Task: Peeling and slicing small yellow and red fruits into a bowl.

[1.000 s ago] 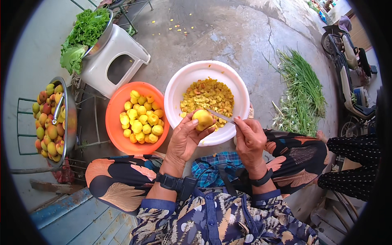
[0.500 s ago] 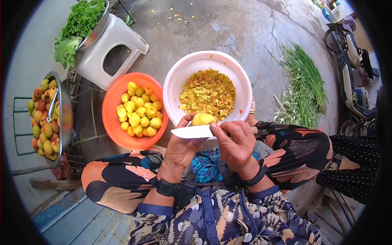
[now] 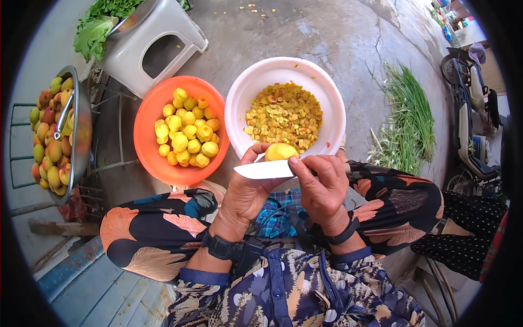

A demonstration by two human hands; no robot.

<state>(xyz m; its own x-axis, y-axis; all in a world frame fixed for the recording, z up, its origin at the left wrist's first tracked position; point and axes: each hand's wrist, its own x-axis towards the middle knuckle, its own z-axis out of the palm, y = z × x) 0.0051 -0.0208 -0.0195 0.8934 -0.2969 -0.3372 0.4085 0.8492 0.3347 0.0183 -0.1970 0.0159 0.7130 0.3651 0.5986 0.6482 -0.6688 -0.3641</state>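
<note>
My left hand (image 3: 242,193) holds a peeled yellow fruit (image 3: 280,151) just over the near edge of the pale plastic basin (image 3: 332,109), which contains a pile of small yellow peelings (image 3: 283,114). My right hand (image 3: 324,193) grips a knife (image 3: 260,170), its broad white-looking blade lying sideways in front of the fruit, with the thumb at the blade's base. The blade hides part of my left hand's fingers. To the left, an orange basin (image 3: 145,125) contains several peeled yellow fruits (image 3: 190,132).
Far left, a metal bowl (image 3: 81,141) is piled with red-yellow fruit. Leafy greens (image 3: 93,32) sit by a white stool (image 3: 117,60). Long green stalks (image 3: 406,120) lie right, near a two-wheeler (image 3: 471,136). Another person's dotted-trousered leg (image 3: 463,229) is at right.
The knife has swung from pointing into the basin to lying sideways before the fruit, and my right hand has moved leftward toward my left. The basins now appear higher in the view.
</note>
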